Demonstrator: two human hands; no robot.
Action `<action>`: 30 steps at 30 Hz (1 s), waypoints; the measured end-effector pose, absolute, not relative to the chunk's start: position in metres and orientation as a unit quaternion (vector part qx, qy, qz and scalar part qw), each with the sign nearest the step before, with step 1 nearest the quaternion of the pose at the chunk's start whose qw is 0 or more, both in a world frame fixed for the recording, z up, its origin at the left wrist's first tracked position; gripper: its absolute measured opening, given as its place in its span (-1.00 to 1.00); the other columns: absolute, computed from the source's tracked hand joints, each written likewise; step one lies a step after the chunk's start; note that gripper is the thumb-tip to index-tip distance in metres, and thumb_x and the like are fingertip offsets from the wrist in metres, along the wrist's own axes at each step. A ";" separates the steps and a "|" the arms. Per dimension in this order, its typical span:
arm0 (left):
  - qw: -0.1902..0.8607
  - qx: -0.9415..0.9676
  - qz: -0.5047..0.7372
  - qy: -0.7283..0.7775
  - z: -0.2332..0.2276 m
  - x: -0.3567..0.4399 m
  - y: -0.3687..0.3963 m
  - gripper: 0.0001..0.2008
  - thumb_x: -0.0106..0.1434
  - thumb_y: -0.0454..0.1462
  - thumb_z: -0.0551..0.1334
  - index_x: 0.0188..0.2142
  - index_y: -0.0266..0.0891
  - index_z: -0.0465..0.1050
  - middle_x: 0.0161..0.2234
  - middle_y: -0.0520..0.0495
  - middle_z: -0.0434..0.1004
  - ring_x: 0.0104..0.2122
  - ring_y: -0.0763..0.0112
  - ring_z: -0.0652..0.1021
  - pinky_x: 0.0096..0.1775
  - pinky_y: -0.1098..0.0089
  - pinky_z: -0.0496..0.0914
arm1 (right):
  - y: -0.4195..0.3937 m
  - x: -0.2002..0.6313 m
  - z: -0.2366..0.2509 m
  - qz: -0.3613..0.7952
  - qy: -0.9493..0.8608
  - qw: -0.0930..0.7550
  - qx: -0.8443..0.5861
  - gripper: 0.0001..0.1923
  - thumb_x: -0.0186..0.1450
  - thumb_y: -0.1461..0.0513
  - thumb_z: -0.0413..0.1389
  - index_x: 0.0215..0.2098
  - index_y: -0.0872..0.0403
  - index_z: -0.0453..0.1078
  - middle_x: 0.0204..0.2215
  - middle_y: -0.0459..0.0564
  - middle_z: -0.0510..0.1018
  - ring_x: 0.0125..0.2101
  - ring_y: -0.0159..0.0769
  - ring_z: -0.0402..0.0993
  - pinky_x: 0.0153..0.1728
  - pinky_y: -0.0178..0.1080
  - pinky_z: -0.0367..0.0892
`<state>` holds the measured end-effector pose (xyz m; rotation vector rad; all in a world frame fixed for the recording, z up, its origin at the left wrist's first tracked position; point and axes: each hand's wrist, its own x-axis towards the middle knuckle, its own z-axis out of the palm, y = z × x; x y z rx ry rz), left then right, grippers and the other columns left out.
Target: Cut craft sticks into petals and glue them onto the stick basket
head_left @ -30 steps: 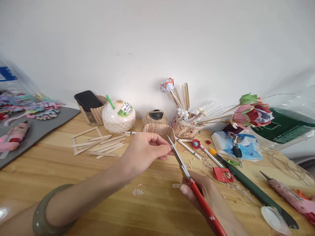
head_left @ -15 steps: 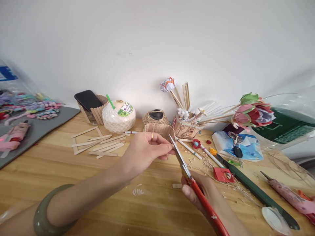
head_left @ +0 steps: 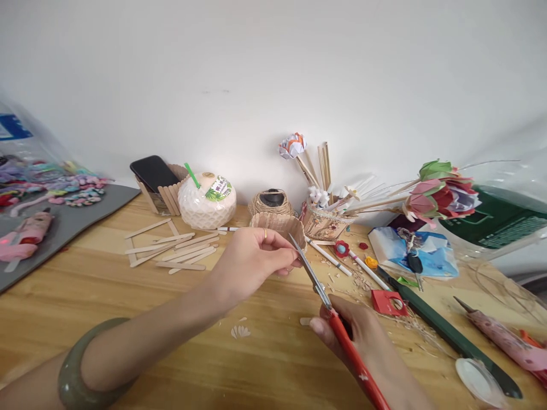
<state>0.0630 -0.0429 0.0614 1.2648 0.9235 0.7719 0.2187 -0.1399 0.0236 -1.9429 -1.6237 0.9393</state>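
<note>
Scissors (head_left: 318,285), red-handled with slim steel blades, sit mid-surface in the right hand (head_left: 346,336), its grip wrapped round the handles. The left hand (head_left: 252,262) pinches something too small to tell at the blade tips. Flat wooden craft sticks (head_left: 175,253) lie at 10 o'clock, a ribbed paper cup (head_left: 280,225) and twine ball (head_left: 270,200) at 12, on the grained wooden surface (head_left: 106,296).

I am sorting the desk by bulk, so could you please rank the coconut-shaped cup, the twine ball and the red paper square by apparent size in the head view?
1. coconut-shaped cup, clearly largest.
2. twine ball.
3. red paper square, smallest, even though it lies nearer the camera.
</note>
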 end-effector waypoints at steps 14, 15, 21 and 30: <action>0.630 0.570 0.355 0.389 0.061 0.063 -0.045 -0.91 -0.01 -0.36 0.23 -0.61 -0.26 0.45 -0.60 0.03 0.52 -0.47 0.43 0.52 -0.34 0.44 0.39 | -0.142 0.218 0.015 0.305 -0.587 0.267 -0.701 -0.52 0.13 -0.11 0.02 -0.67 0.03 0.02 -0.69 -0.21 0.05 -0.65 -0.44 -0.01 -0.67 -0.36 -0.06; 0.632 0.571 0.353 0.386 0.061 0.063 -0.045 -0.92 -0.01 -0.35 0.24 -0.60 -0.26 0.45 -0.58 0.02 0.53 -0.47 0.44 0.52 -0.35 0.44 0.39 | -0.142 0.219 0.014 0.312 -0.582 0.269 -0.701 -0.51 0.13 -0.13 0.01 -0.67 0.03 0.02 -0.70 -0.20 0.05 -0.67 -0.44 0.00 -0.69 -0.36 -0.06; 0.656 0.562 0.341 0.370 0.067 0.062 -0.047 -0.93 -0.01 -0.30 0.27 -0.54 -0.28 0.48 -0.50 -0.03 0.55 -0.43 0.43 0.51 -0.40 0.45 0.40 | -0.142 0.222 0.015 0.339 -0.539 0.368 -0.678 -0.45 0.15 -0.23 -0.08 -0.66 0.02 0.04 -0.75 -0.20 0.12 -0.73 -0.47 0.02 -0.76 -0.39 -0.07; 0.636 0.593 0.334 0.364 0.066 0.059 -0.044 -0.92 -0.03 -0.28 0.30 -0.53 -0.26 0.45 -0.54 0.02 0.48 -0.50 0.48 0.45 -0.39 0.42 0.39 | -0.141 0.226 0.011 0.365 -0.517 0.429 -0.644 -0.43 0.16 -0.23 -0.10 -0.68 0.02 0.03 -0.78 -0.21 0.12 -0.74 -0.47 0.03 -0.72 -0.37 -0.07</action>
